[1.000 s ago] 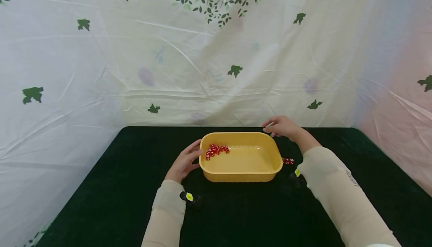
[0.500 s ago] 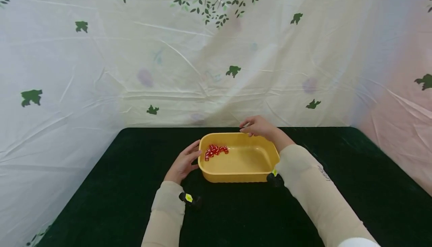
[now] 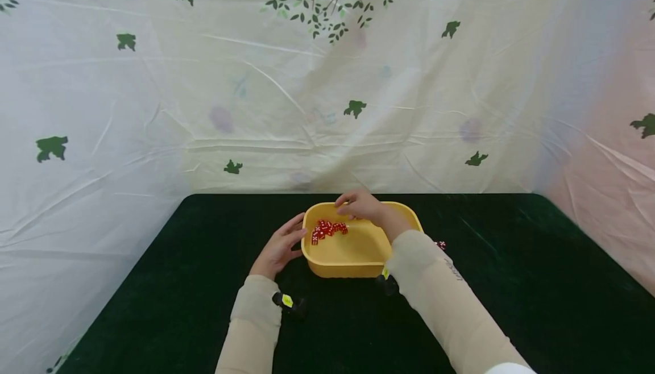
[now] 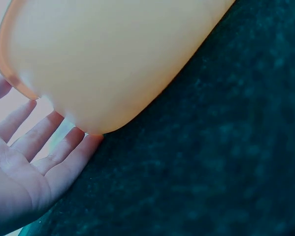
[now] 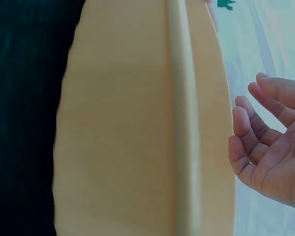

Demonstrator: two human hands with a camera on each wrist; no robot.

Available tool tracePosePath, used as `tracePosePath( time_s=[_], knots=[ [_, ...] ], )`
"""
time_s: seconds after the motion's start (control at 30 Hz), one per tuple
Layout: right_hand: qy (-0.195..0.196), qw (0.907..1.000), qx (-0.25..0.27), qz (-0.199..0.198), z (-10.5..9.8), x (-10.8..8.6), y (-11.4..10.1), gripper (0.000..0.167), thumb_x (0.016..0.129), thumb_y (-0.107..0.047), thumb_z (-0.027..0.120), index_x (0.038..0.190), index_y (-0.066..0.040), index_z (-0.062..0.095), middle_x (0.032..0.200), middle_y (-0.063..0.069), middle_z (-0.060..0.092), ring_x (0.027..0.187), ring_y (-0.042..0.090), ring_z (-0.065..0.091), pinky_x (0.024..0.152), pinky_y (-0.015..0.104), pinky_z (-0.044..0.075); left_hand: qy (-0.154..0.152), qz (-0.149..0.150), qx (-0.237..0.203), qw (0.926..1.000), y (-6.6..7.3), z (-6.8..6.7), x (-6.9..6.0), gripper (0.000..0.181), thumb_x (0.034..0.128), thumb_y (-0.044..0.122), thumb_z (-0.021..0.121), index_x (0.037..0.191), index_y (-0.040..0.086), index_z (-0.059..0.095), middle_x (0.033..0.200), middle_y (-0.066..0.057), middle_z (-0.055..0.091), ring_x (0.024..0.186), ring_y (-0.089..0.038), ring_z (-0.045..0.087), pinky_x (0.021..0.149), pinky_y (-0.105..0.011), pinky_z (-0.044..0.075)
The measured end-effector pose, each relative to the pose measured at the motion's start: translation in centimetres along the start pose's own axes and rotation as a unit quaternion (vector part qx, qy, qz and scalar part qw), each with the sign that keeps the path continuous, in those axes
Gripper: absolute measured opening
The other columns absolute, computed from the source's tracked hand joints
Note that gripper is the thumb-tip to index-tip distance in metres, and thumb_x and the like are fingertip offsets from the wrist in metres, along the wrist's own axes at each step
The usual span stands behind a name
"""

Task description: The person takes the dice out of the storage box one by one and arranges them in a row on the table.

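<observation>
A yellow plastic basin [image 3: 343, 270] stands in front of me, with several red dice [image 3: 327, 229] with white pips grouped in its left part. My left hand [image 3: 278, 248] rests against the basin's left end. In the left wrist view, the spread fingers [image 4: 41, 132] touch its outer wall. Above the basin's inside, near the far rim, hovers my right hand [image 3: 360, 206]. Its fingers bend loosely in the right wrist view, and nothing shows between them. To the right of the basin lie more red dice [image 3: 441, 245], partly hidden by my right sleeve.
Dark green cloth [image 3: 512, 283] covers the table. Behind it hangs a pale curtain [image 3: 286, 107] with leaf prints, which also runs along both sides. A small black device with a yellow tag sits at each wrist.
My right hand has moved left, from beyond the basin's far right corner to over its inside. The left hand and the dice in the basin stay where they were.
</observation>
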State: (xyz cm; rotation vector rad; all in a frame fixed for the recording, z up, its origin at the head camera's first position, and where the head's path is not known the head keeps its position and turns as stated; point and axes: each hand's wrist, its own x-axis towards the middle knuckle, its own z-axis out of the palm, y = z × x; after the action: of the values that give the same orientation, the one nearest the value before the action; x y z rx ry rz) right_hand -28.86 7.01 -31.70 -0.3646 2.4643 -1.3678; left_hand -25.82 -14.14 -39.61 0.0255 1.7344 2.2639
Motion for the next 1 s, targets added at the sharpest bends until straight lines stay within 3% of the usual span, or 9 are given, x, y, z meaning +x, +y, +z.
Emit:
tracePosePath(
  time_s=[0.1,0.4,0.73,1.0],
  knots=[
    [-0.002,1.0,0.004,0.008,0.8,0.1,-0.2,0.027,0.081,-0.011,0.059,0.105,0.001,0.058,0.088,0.007,0.055,0.069,0.028,0.05,0.068,0.041,0.042,0.001,-0.001,-0.002,1.0,0.0,0.0,0.0,0.047,0.0855,0.013,0.053,0.13,0.016,0.039,0.131,-0.008,0.038,0.118,-0.025,0.033,0.087,-0.054,0.031],
    [-0.011,0.9995,0.011,0.027,2.9,0.4,0.1,0.019,0.081,-0.012,0.058,0.099,-0.005,0.062,0.091,0.012,0.057,0.076,0.038,0.05,0.072,0.044,0.043,0.006,-0.002,0.0,1.0,-0.1,0.1,-0.1,0.046,0.0854,0.013,0.053,0.129,0.017,0.039,0.131,-0.007,0.038,0.118,-0.026,0.033,0.087,-0.054,0.031],
    [-0.036,0.999,0.019,0.021,5.0,1.0,0.6,0.019,0.079,-0.011,0.061,0.097,-0.004,0.062,0.083,0.011,0.059,0.068,0.029,0.053,0.059,0.028,0.044,0.002,-0.003,0.007,1.0,0.0,0.1,-0.2,0.046,0.0852,0.016,0.054,0.129,0.018,0.04,0.131,-0.006,0.037,0.118,-0.026,0.033,0.088,-0.053,0.031],
    [-0.057,0.998,0.017,0.02,6.1,1.1,0.5,0.018,0.08,-0.006,0.058,0.098,-0.001,0.061,0.083,0.014,0.061,0.068,0.028,0.054,0.063,0.03,0.047,-0.005,-0.007,0.009,0.9999,0.3,0.3,-0.4,0.046,0.0855,0.016,0.053,0.129,0.018,0.039,0.131,-0.006,0.037,0.116,-0.027,0.035,0.088,-0.053,0.031]
  ],
)
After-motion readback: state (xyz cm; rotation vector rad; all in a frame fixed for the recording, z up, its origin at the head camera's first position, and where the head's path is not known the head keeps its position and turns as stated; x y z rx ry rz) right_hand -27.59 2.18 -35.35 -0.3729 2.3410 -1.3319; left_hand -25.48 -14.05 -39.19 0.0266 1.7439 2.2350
